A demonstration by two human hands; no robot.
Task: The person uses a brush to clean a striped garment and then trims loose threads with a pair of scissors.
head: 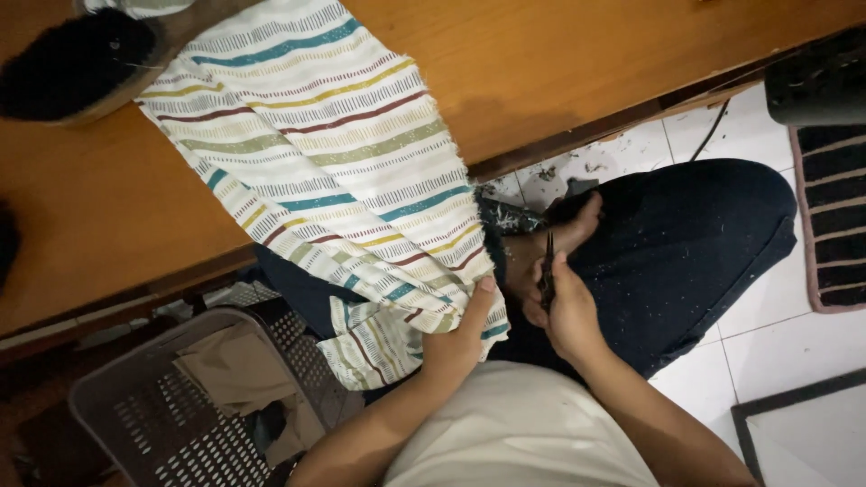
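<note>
The wooden table (577, 63) fills the top of the view, and I take it as the landmark. A striped cloth (334, 171) lies across the table and hangs over its front edge down to the lap of the person. Below the table edge, the left hand (456, 343) is closed on the hanging end of the cloth, thumb up on the fabric. Just beside it, the right hand (568, 311) is closed around small dark snips (547, 271), which point up near the cloth edge. Under the table, to the left, stands a grey plastic basket (171, 406) with fabric inside. A dark brush (77, 63) rests on the far left of the table. White floor tiles (776, 343) with thread scraps lie to the right.
</note>
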